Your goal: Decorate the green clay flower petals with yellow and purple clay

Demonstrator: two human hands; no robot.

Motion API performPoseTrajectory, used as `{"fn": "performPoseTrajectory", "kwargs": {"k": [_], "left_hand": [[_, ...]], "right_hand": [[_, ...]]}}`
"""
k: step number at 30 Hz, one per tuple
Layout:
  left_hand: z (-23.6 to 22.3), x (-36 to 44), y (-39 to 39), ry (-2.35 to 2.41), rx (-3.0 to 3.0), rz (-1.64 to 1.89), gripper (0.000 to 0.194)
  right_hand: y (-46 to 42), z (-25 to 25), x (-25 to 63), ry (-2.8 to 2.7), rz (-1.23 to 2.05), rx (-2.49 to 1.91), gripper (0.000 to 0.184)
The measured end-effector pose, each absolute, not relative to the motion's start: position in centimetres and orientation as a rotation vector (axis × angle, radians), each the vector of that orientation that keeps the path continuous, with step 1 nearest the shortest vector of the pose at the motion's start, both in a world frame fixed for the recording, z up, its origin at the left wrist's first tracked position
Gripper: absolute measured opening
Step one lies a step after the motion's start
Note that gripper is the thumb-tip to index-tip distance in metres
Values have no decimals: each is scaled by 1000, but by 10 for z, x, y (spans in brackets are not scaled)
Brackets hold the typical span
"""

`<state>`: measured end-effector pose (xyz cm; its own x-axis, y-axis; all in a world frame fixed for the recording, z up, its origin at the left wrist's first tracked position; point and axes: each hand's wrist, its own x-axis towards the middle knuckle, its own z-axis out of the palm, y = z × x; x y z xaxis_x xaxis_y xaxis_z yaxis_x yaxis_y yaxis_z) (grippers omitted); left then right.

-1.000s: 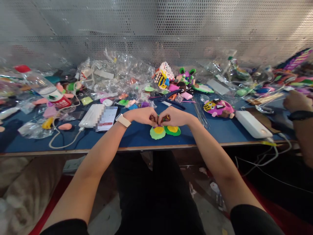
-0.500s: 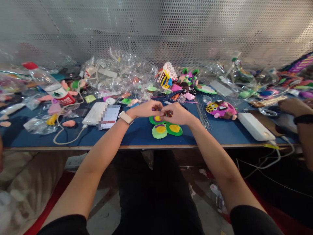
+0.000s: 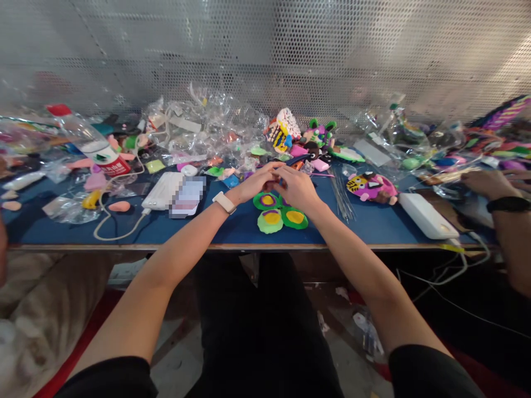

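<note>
My left hand (image 3: 257,183) and my right hand (image 3: 295,188) meet above a flat clay butterfly (image 3: 279,213) with green wings and yellow centres, lying on the blue table (image 3: 232,229) near its front edge. The fingertips of both hands pinch together over the top of the butterfly, around a small piece that I cannot make out. A pale watch sits on my left wrist (image 3: 224,202).
A white power bank (image 3: 162,191) and a phone (image 3: 187,195) lie left of my hands, a cable trailing from them. Clay figures (image 3: 370,185), plastic bags (image 3: 207,132) and a bottle (image 3: 89,145) crowd the back. Another person's hand with a black watch (image 3: 495,188) works at the right, by a second power bank (image 3: 423,214).
Both hands have risen off the butterfly and moved farther back, fingertips still together. The upper wings, covered a second ago, now show.
</note>
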<state>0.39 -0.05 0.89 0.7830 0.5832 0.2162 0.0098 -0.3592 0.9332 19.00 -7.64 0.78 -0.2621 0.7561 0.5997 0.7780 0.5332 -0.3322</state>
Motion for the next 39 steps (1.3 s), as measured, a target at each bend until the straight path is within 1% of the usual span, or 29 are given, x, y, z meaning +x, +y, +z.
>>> {"fn": "performPoseTrajectory", "kwargs": {"k": [1,2,6,8,12,14,17,19,21,24,26,31,35,39], "left_hand": [[9,4,1,449,1874,678,28],[9,5,2,441,1903,706,31],[13,4,2,421,2021,779,61],[16,3,2,437,2065,804,68],[21,-4,5,478,2142,810,72],[22,-9,10,502,2117,858,70],[21,-17,18,588,2096,969,64],[18,-19,22,652,2104,999,56],[16,-18,23,670,2104,988,45],[14,-15,20,650,2118,953,32],[14,-13,17,660,2124,931,36],[18,-10,8,648,2292,920,49],[14,-4,2,592,2267,949,36],[9,1,-2,538,2223,962,34]], "right_hand": [[-74,7,191,-1983,-11,-1239,24],[-73,7,193,-1921,19,-1236,25],[-72,8,196,-1820,96,-1203,33],[-73,9,195,-1844,78,-1207,29],[-72,9,197,-1816,37,-1247,18],[-66,7,207,-1666,53,-1239,21],[-56,5,229,-1366,115,-1187,38],[-50,4,241,-1302,179,-1148,46],[-48,3,243,-1330,264,-1124,47],[-50,3,233,-1401,398,-1108,42],[-53,4,224,-1425,480,-1098,41],[-60,6,212,-1487,603,-1056,46],[-62,7,209,-1490,761,-1028,44],[-62,5,205,-1420,932,-992,51]]}}
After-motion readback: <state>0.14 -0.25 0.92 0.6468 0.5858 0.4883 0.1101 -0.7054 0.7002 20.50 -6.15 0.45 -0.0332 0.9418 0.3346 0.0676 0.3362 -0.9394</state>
